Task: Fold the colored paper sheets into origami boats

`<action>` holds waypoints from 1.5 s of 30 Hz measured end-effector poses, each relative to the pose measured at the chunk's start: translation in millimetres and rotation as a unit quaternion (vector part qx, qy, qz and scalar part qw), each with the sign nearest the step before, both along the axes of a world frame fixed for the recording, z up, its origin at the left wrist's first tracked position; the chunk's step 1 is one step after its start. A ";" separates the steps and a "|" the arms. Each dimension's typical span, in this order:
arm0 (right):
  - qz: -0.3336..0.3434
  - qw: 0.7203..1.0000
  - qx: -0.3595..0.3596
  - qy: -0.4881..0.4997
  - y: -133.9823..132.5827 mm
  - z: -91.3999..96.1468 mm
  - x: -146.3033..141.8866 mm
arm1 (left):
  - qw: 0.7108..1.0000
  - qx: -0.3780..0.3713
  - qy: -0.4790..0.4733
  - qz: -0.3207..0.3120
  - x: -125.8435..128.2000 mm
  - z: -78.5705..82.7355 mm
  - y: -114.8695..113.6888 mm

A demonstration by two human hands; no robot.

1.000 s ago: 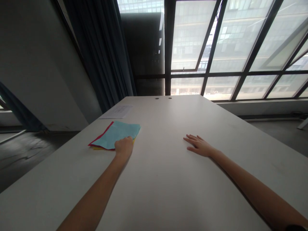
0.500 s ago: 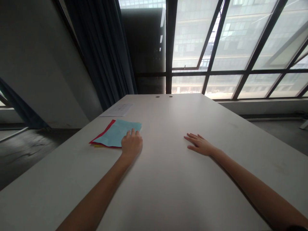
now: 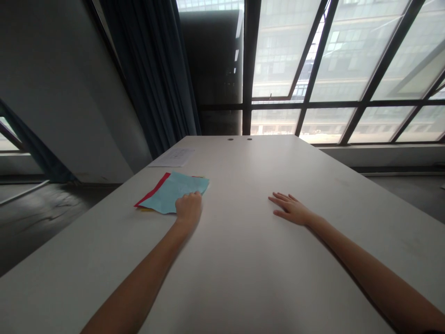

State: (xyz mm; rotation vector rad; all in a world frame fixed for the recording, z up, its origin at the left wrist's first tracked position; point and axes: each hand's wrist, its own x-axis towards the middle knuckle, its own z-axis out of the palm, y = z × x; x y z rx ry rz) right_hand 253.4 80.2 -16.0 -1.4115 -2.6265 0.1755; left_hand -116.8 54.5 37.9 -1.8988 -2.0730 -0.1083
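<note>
A small stack of coloured paper lies on the left of the white table: a light blue sheet on top, a red sheet under it and a sliver of yellow below. My left hand rests at the near right corner of the stack with its fingers curled onto the blue sheet's edge. My right hand lies flat on the bare tabletop to the right, fingers stretched out and holding nothing.
A white printed sheet lies further back on the table's left side. Two cable holes sit near the far edge. Dark curtains and a large window stand beyond the table, with dark floor on both sides.
My left hand spread its fingers over the blue sheet half a second ago and has now curled them again at the stack's corner. My right hand has stayed put.
</note>
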 end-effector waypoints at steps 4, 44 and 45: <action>0.003 1.000 0.000 0.008 0.1 -0.6 0.5 | 0.990 0.065 0.009 -0.122 9.6 7.2 -7.2; -0.001 0.994 0.048 0.094 -13.2 2.1 -18.1 | 0.911 -0.177 -0.098 -0.359 45.2 -38.4 -10.6; -0.011 0.995 0.055 0.085 -12.2 -0.1 -16.8 | 0.911 -0.179 -0.099 -0.357 44.2 -37.5 -10.4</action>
